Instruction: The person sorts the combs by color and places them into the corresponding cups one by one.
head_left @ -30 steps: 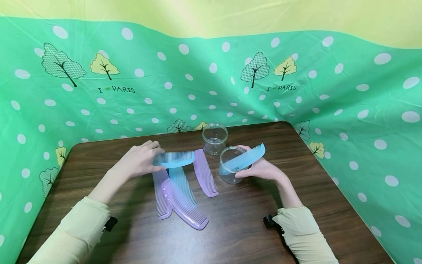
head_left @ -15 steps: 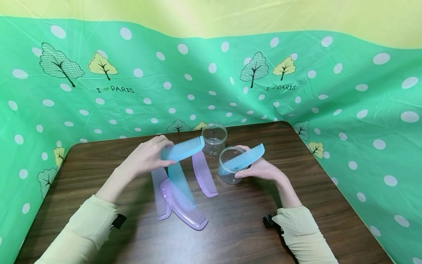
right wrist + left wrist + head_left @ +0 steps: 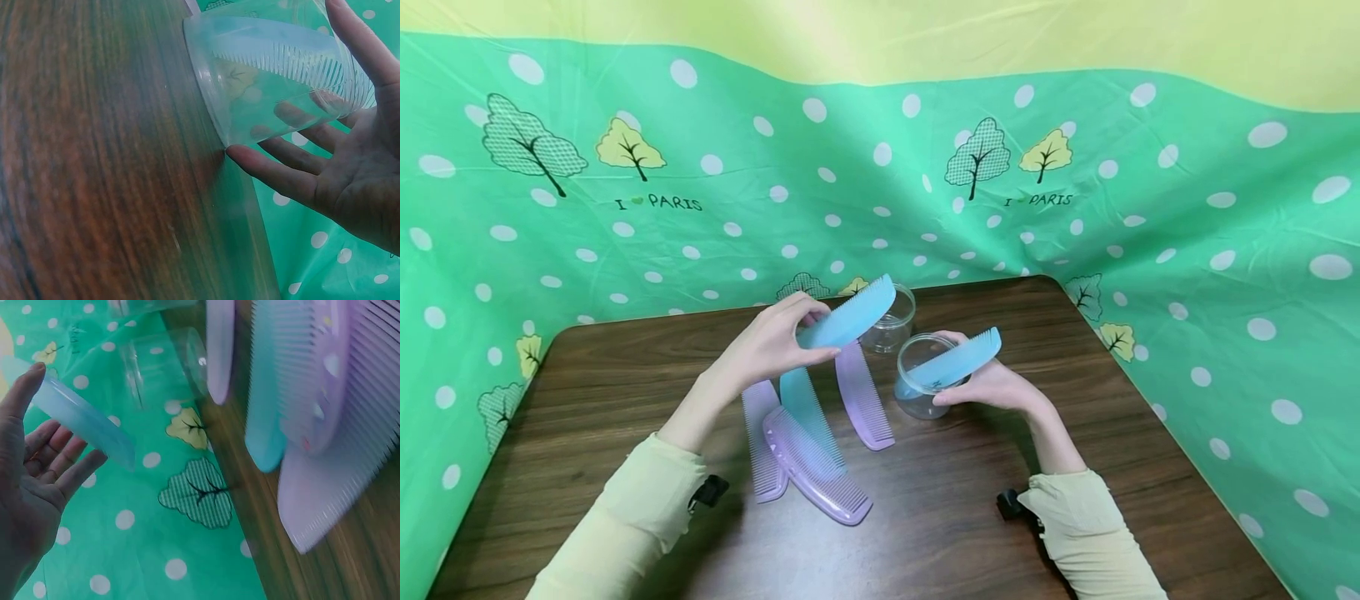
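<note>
My left hand (image 3: 775, 337) pinches a blue comb (image 3: 853, 315) between thumb and fingers, raised over the table and tilted up to the right. In the left wrist view, that comb (image 3: 84, 419) lies across the fingers with the thumb on it. Around a clear plastic jar (image 3: 917, 404) my right hand (image 3: 996, 385) is curled, thumb at the near side. A second blue comb (image 3: 958, 360) leans inside this jar, its end sticking out past the rim; in the right wrist view its teeth (image 3: 312, 65) show through the wall.
Another clear jar (image 3: 883, 337) stands behind, partly covered by the raised comb. On the brown table (image 3: 970, 517) lie a blue comb (image 3: 805, 400) and several purple ones, including a curved purple comb (image 3: 820, 471) on top and one purple comb (image 3: 863, 400) apart. A green dotted cloth (image 3: 737, 167) hangs behind.
The left hand has lifted its blue comb from above the pile, moving right and up toward the rear jar, and tilted it. The right hand, its jar and the comb inside stay put.
</note>
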Tool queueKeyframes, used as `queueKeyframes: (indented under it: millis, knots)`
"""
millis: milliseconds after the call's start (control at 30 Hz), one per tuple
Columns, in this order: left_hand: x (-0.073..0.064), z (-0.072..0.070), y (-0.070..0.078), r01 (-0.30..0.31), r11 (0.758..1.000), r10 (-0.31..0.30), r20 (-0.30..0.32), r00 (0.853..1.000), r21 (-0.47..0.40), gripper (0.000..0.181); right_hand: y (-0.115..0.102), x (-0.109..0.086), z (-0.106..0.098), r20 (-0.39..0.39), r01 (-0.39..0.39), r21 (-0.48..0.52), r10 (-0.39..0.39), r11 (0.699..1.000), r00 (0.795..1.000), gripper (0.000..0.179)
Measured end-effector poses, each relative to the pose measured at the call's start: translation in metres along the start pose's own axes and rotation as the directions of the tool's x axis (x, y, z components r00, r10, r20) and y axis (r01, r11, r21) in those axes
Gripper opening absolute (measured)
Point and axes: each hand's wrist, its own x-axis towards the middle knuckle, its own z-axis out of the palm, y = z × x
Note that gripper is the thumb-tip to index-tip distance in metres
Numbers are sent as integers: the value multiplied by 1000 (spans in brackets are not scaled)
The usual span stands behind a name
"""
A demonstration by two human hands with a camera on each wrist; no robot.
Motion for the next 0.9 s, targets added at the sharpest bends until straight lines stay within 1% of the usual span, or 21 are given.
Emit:
queueKeyframes:
  millis: [233,400,600,667,833,900]
  knots:
    - [13,9,13,-11,994,7,-40,999,-112,55,-2,-1,1,-8,3,-11,-3,1000,1000,96]
    - [20,19,21,-11,979,-3,-70,998,-205,52,0,0,0,-7,2,-12,-2,1000,1000,96]
    - [29,28,34,-16,958,-15,-105,994,-287,49,4,0,0,-3,7,-16,-7,1000,1000,96]
    - [32,32,37,-16,944,-19,-103,994,-331,48,4,0,0,-4,9,-16,-9,1000,1000,95]
    - [40,41,46,-17,889,-23,-83,996,-457,44,3,0,0,2,18,-7,-18,1000,1000,95]
    - [42,46,49,-16,872,-26,-79,997,-489,43,3,0,-1,4,20,-5,-20,1000,1000,95]
